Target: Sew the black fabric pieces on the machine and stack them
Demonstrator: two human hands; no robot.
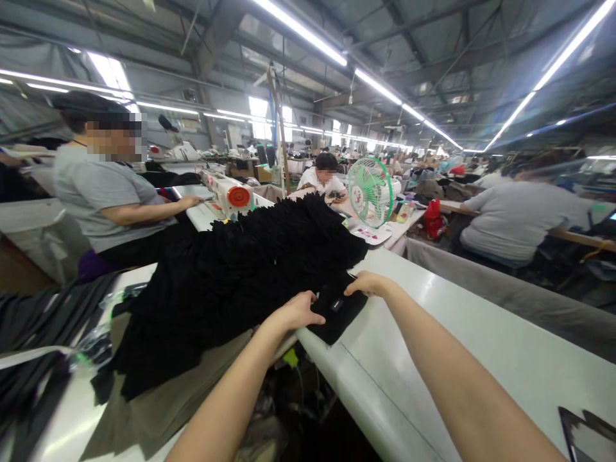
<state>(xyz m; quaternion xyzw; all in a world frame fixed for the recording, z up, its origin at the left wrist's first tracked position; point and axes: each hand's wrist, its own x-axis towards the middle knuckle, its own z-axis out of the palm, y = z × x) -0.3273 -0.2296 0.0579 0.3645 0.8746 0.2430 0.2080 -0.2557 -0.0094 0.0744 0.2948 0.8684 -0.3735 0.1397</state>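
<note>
A big heap of black fabric pieces [250,263] lies stacked across a white table [462,333]. At its near end a single black piece with a small label [337,314] sticks out over the table's edge. My left hand [296,311] grips the left side of that piece, fingers curled on the cloth. My right hand [368,283] pinches its far right corner, next to the heap. Both forearms reach in from the bottom of the view.
A person in a grey shirt [101,192] sits at a white sewing machine [228,192] on the left. A green desk fan [370,191] stands beyond the heap. More people [520,215] work at tables to the right and behind. Dark cloth strips [43,321] lie at the left.
</note>
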